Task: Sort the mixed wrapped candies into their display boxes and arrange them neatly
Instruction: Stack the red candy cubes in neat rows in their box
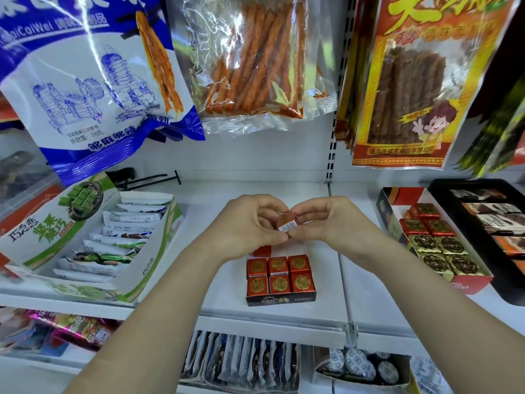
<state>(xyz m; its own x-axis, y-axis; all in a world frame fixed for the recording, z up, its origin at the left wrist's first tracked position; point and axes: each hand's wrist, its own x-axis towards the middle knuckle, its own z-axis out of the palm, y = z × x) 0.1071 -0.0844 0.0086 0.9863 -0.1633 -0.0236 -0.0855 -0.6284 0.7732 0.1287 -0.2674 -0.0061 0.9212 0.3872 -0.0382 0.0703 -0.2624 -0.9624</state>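
Note:
My left hand (250, 223) and my right hand (326, 220) meet above the white shelf, and together they pinch one red wrapped candy (287, 222) whose barcode label faces me. Below them stands a small dark display box (279, 299) filled with red square candies bearing gold medallions (279, 273). At the right, a red-and-black display box (471, 281) holds red candies at the back and gold-wrapped ones (443, 253) at the front.
A green-and-white box of wrapped bars (85, 245) sits at the left. A black tray of dark bars (494, 220) stands at the far right. Snack bags (250, 61) hang overhead. The shelf front edge (270, 319) runs below, with more goods underneath.

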